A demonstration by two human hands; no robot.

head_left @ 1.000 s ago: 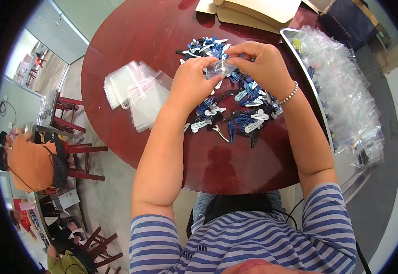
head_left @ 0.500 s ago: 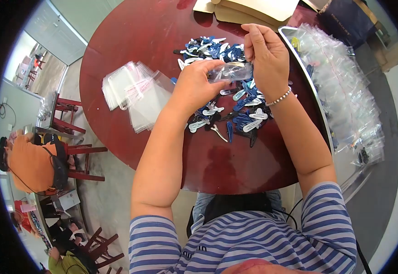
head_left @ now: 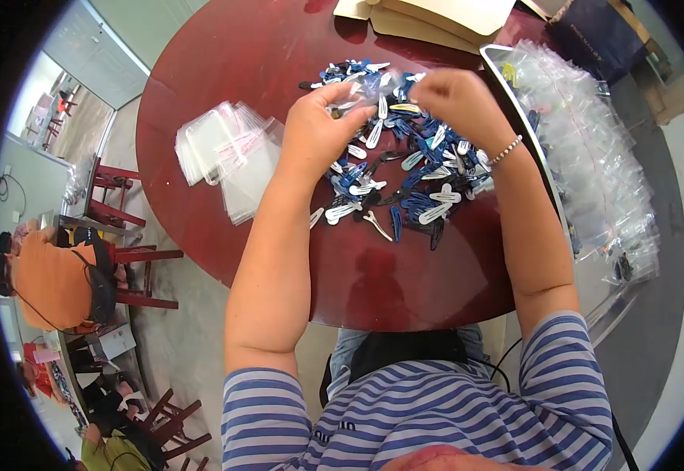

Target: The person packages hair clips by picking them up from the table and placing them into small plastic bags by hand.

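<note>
A clear plastic bag is pinched in my left hand, above the upper left of a pile of hair clips. My right hand is over the pile's right side, its fingers bent and blurred by motion; whether they hold anything is too unclear to tell. Blue, white and black hair clips lie spread on the dark red round table. A stack of clear flat bags rests left of my left forearm.
On the right a white-rimmed tray holds many filled clear bags. Cardboard lies at the table's far edge, near a dark bag. Other people sit at the far left, one in an orange top, beside red stools.
My right hand first drew back from the bag, then came down and right over the clips. My left hand has shifted slightly left and up, still with the bag.
</note>
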